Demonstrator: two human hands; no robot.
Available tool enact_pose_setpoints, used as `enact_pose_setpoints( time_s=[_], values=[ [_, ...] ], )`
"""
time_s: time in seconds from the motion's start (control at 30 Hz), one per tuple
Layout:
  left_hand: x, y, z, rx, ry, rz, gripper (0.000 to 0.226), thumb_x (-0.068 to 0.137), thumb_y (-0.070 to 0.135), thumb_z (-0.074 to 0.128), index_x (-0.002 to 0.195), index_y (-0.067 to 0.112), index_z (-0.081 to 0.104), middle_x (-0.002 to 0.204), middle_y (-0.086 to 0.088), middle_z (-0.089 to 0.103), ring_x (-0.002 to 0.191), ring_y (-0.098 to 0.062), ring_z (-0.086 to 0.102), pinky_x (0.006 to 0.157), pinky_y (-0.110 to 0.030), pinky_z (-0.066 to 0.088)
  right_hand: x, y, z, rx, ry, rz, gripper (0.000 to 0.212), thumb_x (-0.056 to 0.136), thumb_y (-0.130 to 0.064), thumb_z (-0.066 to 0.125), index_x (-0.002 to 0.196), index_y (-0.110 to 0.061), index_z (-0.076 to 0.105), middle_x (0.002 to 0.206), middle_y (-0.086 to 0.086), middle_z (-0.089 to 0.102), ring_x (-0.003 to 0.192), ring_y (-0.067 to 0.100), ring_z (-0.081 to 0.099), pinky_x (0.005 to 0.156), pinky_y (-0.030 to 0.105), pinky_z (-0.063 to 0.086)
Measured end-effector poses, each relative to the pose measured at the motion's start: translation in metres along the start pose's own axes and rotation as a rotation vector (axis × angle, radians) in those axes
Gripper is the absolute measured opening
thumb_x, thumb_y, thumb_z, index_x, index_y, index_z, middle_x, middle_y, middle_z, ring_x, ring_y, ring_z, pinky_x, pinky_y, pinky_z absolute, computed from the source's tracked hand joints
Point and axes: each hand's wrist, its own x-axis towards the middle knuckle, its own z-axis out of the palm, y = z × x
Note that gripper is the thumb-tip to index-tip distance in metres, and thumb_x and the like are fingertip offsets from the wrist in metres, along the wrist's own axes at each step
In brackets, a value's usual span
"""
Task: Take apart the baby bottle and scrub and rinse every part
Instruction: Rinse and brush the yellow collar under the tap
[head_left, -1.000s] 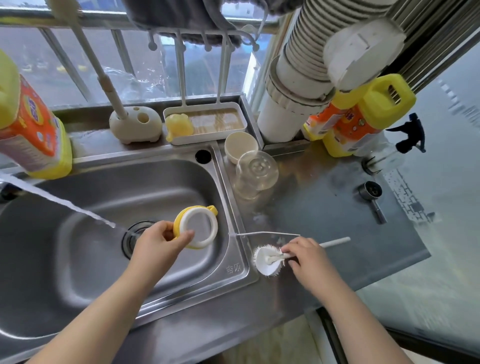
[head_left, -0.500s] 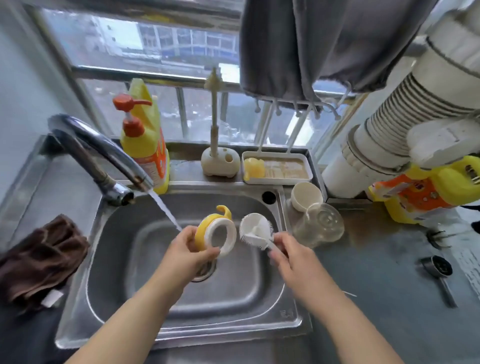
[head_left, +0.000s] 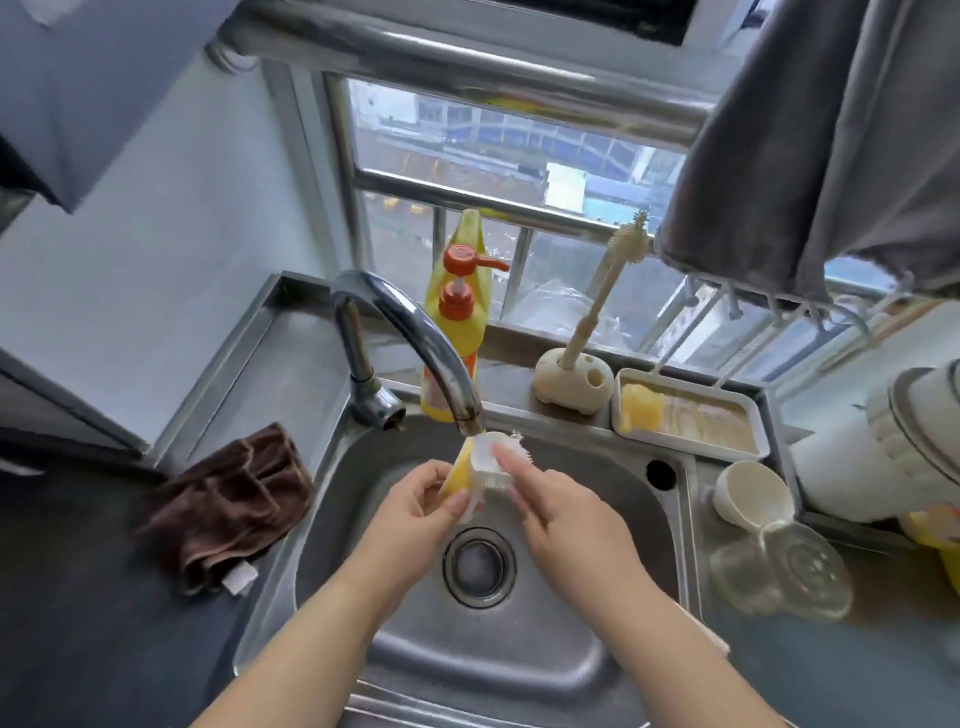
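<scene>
Left hand: at 6 o'clock over the sink, fingers curled round the yellow-and-white bottle collar.
Right hand: just right of it, fingers closed on the white brush, whose bristles press against the collar.
Faucet: spout directly above both, at 12 o'clock.
Clear bottle: on the counter, at 3 o'clock.
Brown cloth: at 9 o'clock.

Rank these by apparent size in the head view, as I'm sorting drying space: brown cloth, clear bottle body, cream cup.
1. brown cloth
2. clear bottle body
3. cream cup
The bottle lies nearer the camera, so its lead over the cup is unsure.
</scene>
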Motion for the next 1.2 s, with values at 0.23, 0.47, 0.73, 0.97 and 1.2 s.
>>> enact_pose_setpoints(
  time_s=[0.23,0.47,0.73,0.97,1.2],
  values=[
    [0.002,-0.006,-0.001,-0.03,-0.098,-0.001,0.023,0.081,0.025,0.06,0.1,0.011,0.064,0.088,0.0,0.069,0.087,-0.01,0.061,0.086,-0.025,0.045,0.008,0.015,-0.007,-0.015,0.029,0.06,0.046,0.095,-0.036,0.036,0.136,-0.057,0.028,0.094,-0.006,0.051,0.096,0.019,0.056,0.074,0.034,0.045],
    [-0.001,0.0,0.006,-0.005,-0.092,0.04,0.037,0.085,0.036,0.057,0.093,0.0,0.059,0.081,-0.007,0.06,0.079,-0.012,0.053,0.076,-0.024,0.04,0.008,0.024,-0.008,-0.014,0.049,0.089,0.049,0.097,-0.028,0.04,0.137,-0.053,0.03,0.088,-0.006,0.046,0.094,0.021,0.054,0.07,0.033,0.04],
    [-0.006,0.004,0.011,-0.115,-0.105,0.019,0.023,0.082,0.03,0.057,0.084,0.007,0.061,0.077,-0.004,0.053,0.071,-0.008,0.045,0.067,-0.024,0.034,-0.004,0.022,-0.011,0.025,0.105,0.04,0.047,0.096,-0.027,0.042,0.136,-0.05,0.036,0.081,-0.009,0.04,0.09,0.017,0.053,0.066,0.03,0.036],
    [-0.008,0.008,0.016,-0.35,-0.064,-0.115,0.012,0.076,0.028,0.062,0.073,0.017,0.066,0.071,-0.004,0.06,0.064,-0.014,0.055,0.065,-0.031,0.046,-0.01,0.024,-0.011,0.03,0.123,0.034,0.046,0.096,-0.028,0.042,0.135,-0.052,0.036,0.073,-0.009,0.036,0.086,0.015,0.051,0.063,0.028,0.033],
    [-0.012,0.01,0.01,-0.41,-0.126,-0.27,0.013,0.083,0.025,0.055,0.088,0.012,0.055,0.081,-0.007,0.061,0.071,-0.02,0.056,0.062,-0.033,0.05,-0.014,0.029,-0.01,0.101,0.131,0.046,0.044,0.096,-0.028,0.045,0.134,-0.049,0.041,0.075,-0.008,0.041,0.081,0.014,0.049,0.064,0.031,0.039]
  ],
)
